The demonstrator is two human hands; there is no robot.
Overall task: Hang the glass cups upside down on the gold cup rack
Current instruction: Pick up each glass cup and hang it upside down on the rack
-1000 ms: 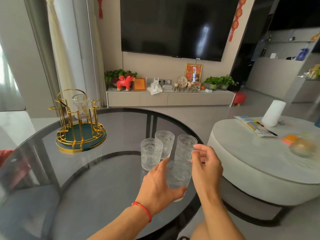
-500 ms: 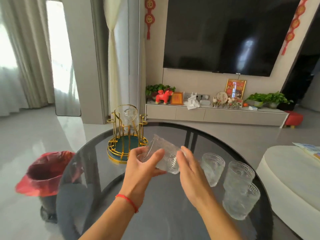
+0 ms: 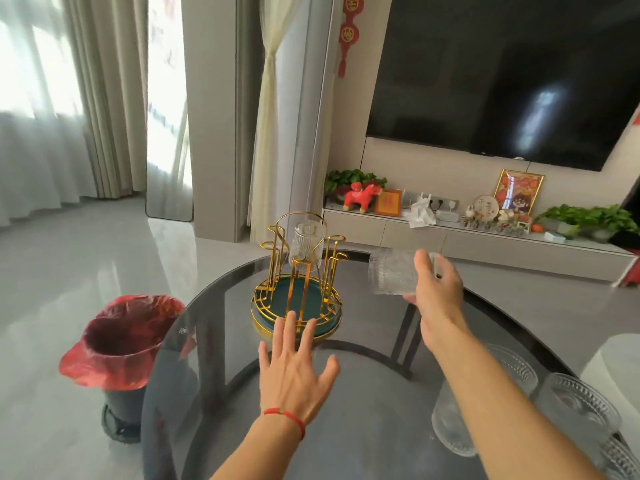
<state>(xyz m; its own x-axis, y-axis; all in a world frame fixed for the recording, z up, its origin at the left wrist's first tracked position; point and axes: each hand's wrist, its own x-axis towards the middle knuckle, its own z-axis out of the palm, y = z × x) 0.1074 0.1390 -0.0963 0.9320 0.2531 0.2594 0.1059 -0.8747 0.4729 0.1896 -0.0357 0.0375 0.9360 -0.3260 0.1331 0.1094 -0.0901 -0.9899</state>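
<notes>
Glass cup (image 3: pixel 393 276) gripped in right hand (image 3: pixel 437 285); left hand (image 3: pixel 294 372) open, spread near gold rack (image 3: pixel 298 282).

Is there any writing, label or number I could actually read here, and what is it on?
None can be read.
Red hanging ornament: gold characters, blurred.
Round plate on the TV cabinet: dark marks, too small.
Orange framed plaque: too blurred.
Glass table: small mark, unreadable.
</notes>
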